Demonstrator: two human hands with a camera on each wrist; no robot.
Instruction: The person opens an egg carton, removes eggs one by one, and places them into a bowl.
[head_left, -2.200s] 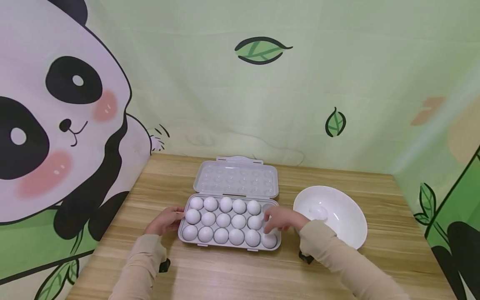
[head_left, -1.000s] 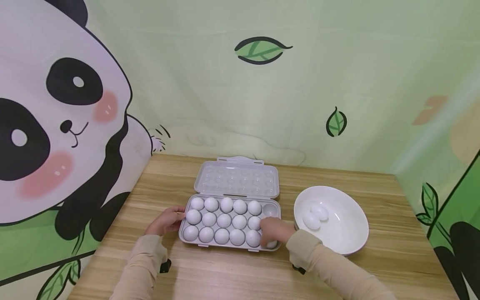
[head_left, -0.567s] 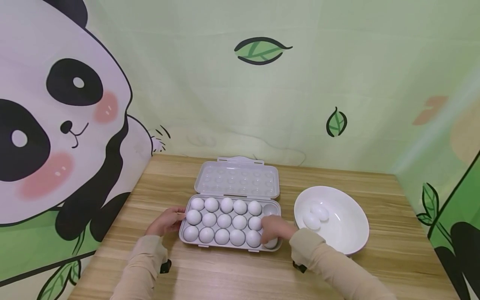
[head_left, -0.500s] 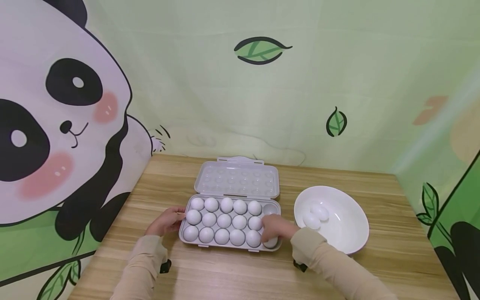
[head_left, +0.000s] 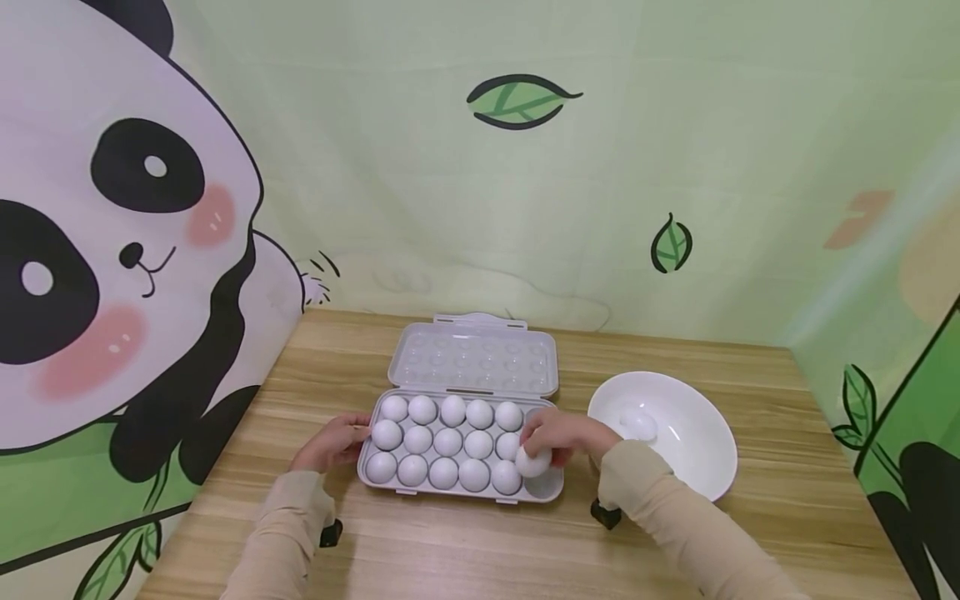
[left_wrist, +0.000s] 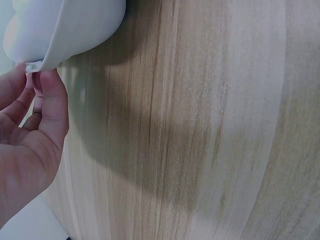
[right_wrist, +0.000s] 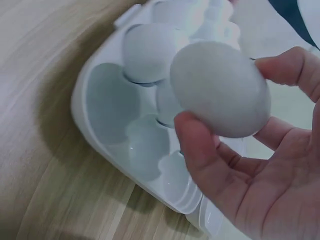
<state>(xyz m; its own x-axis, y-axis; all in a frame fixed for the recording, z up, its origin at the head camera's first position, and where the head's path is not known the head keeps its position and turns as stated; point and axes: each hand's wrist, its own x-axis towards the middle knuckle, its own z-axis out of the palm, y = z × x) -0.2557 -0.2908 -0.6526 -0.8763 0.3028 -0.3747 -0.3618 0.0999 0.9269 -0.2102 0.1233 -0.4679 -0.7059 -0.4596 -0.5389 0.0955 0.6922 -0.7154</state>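
the right hand (head_left: 566,435) pinches a white egg (right_wrist: 215,87) between thumb and fingers, just above the egg tray (right_wrist: 107,102) at its front right corner; the egg tray sits mid-tabletop (head_left: 450,546). the left hand (head_left: 328,443) is clamped, thumb against fingers, on the left rim of the egg tray. i'd guess the egg is light, stiff, slick-shelled and easily cracked, best taken gently round its wide middle. half a second ago it sat down in the corner cup (head_left: 551,485); now that's bare, and the left hand hasn't budged.
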